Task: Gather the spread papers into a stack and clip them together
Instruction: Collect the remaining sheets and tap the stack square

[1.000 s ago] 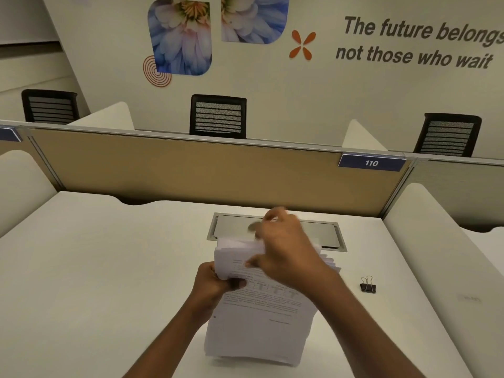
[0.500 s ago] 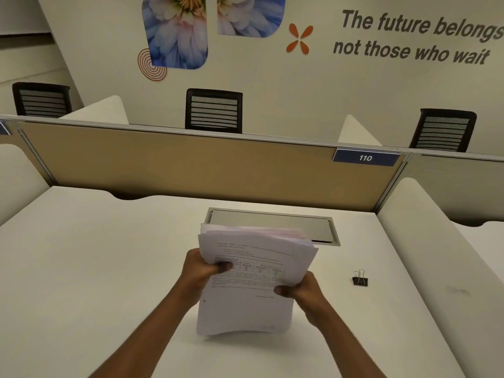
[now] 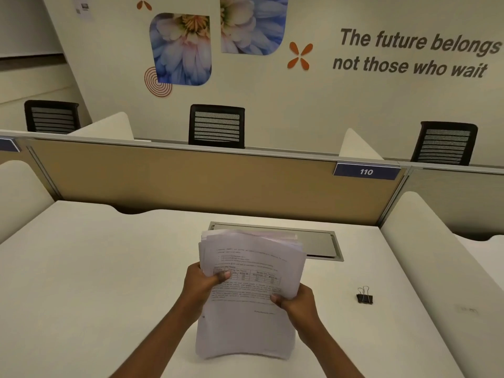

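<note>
A stack of printed white papers (image 3: 249, 317) stands nearly upright on its lower edge on the white desk (image 3: 95, 282), top edges slightly uneven. My left hand (image 3: 203, 283) grips the stack's left side, thumb on the front sheet. My right hand (image 3: 296, 302) grips the right side lower down, thumb on the front too. A black binder clip (image 3: 364, 296) lies on the desk to the right of the papers, apart from both hands.
A grey metal cable flap (image 3: 321, 242) is set into the desk just behind the papers. A tan partition (image 3: 177, 184) with a "110" label closes the back. Curved white dividers (image 3: 436, 257) flank both sides. Black chairs stand beyond the partition.
My right hand came down from the top of the stack and took hold of its right side. The papers now stand more upright and squared between both hands.
</note>
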`<state>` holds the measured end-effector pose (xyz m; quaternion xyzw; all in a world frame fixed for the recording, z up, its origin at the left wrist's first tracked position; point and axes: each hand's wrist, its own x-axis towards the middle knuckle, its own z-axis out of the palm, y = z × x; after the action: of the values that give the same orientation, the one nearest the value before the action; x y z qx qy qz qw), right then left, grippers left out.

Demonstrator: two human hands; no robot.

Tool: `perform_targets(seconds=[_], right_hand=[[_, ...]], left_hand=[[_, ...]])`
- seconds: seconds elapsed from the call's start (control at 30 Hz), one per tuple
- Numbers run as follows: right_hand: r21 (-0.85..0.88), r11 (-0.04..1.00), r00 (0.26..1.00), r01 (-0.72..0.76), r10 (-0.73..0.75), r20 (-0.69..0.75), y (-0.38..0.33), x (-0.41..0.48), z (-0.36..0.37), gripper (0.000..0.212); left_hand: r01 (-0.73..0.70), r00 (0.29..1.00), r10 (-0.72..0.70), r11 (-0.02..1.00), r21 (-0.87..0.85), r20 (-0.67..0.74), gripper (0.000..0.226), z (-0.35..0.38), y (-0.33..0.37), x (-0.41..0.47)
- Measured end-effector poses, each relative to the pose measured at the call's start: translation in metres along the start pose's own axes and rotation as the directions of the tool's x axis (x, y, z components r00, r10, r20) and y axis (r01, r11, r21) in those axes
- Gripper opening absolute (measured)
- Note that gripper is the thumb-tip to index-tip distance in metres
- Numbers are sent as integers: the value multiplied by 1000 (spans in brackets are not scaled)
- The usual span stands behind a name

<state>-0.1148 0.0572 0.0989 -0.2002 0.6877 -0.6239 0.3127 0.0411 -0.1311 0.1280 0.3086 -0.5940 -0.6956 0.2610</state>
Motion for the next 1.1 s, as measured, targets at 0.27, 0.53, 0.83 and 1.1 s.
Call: perform_targets(seconds=[0.27,0.53,0.83,1.1], right_hand=[[72,997,999,30,-27,-46,-7,-2,-6,33],[116,991,987,65,-47,-152,17,-14,-4,47],[61,998,992,28,-20,-127,22,-10,-6,25],[61,998,985,-12,23,-172,18,-7,-15,23]], left_hand=[[-23,1000,24,999,-32,5,48,11,9,-1],[-3,996,7,999,-48,86,47,13,-9,-11],[31,997,-30,999,-18,65,42,19,-16,-15],[10,997,-16,996,88,70,39,31,-24,-3]])
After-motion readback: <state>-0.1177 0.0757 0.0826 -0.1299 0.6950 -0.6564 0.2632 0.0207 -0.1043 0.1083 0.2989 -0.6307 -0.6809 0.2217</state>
